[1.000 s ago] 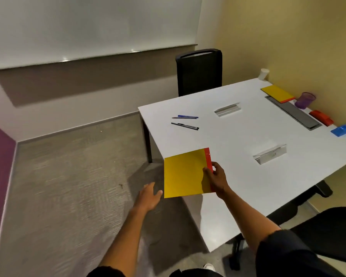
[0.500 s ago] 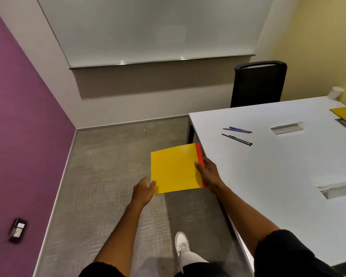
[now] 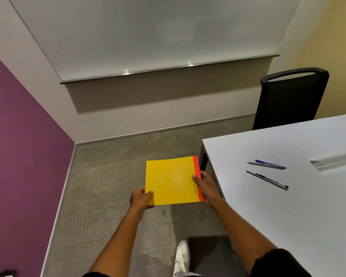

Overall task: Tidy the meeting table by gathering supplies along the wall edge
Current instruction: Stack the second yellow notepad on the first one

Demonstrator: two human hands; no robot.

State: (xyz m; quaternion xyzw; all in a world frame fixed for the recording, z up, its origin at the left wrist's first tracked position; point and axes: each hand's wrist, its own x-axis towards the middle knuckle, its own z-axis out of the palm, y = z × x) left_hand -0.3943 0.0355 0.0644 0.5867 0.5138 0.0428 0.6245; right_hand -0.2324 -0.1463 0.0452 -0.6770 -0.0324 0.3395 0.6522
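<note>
A white table is filling the right side beside a black chair. A person is holding a yellow folder flat over the carpet, just off the table's corner, the left hand pinching its near left corner, the right hand gripping its red spine. Three pens are lying on the table.

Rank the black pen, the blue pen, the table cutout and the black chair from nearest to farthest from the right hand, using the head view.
From the right hand:
1. Black pen, on the table to its right.
2. Blue pen, just beyond, lying beside a thinner dark pen.
3. Table cutout, farther right, at the picture's edge.
4. Black chair, at the table's far end.
</note>
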